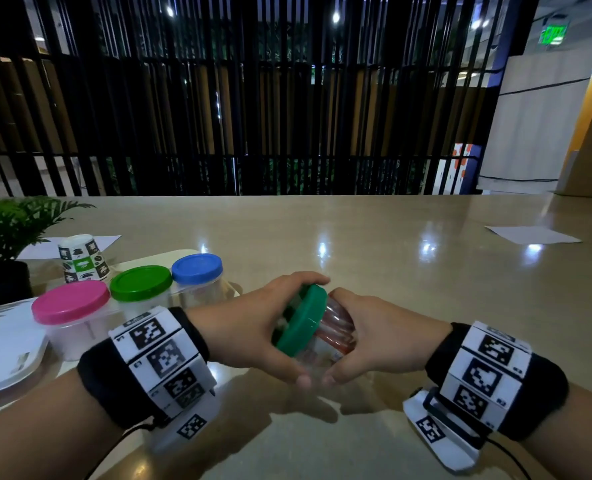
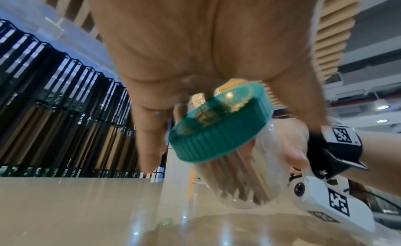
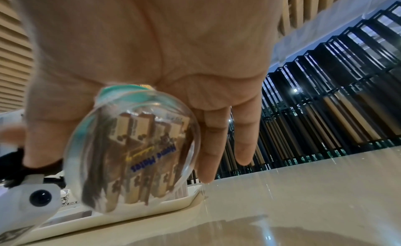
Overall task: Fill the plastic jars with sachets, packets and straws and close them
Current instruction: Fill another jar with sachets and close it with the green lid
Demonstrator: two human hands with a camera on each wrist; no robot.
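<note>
A clear plastic jar (image 1: 332, 336) full of brown sachets (image 3: 139, 157) is held tilted on its side above the table, between both hands. My left hand (image 1: 253, 327) grips its dark green lid (image 1: 303, 320), which sits on the jar's mouth. My right hand (image 1: 374, 336) holds the jar's body from the base side. In the left wrist view the ribbed lid (image 2: 221, 129) covers the jar (image 2: 249, 179). The right wrist view looks at the jar's clear base (image 3: 134, 150), with two fingers (image 3: 217, 146) stretched past it.
Three closed jars stand at the left on a white tray (image 1: 7, 362): pink lid (image 1: 71, 301), green lid (image 1: 141, 283), blue lid (image 1: 197, 268). A patterned paper cup (image 1: 83, 258) and a potted plant (image 1: 7, 230) stand behind them. A paper sheet (image 1: 533, 234) lies far right.
</note>
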